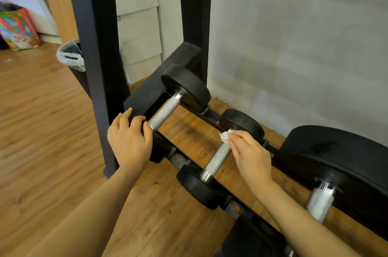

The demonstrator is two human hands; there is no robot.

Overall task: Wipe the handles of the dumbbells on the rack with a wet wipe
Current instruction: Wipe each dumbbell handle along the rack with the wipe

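Observation:
Three black dumbbells with knurled silver handles lie across the low rails of a black rack point(98, 51). My left hand point(130, 139) rests on the near head of the left dumbbell, fingers curled by its handle point(165, 113). My right hand point(249, 155) presses a crumpled white wet wipe point(225, 137) onto the far end of the middle dumbbell's handle point(216, 161), near its far head point(241, 123). The big right dumbbell point(336, 164) shows a short piece of handle point(320, 202) beside my right forearm.
A bin with a white liner point(70, 57) stands behind the rack's front post. A colourful bag point(19, 28) sits on the wooden floor at the far left. The grey wall point(294, 47) runs close behind the rack. An upper shelf edge crosses the top right.

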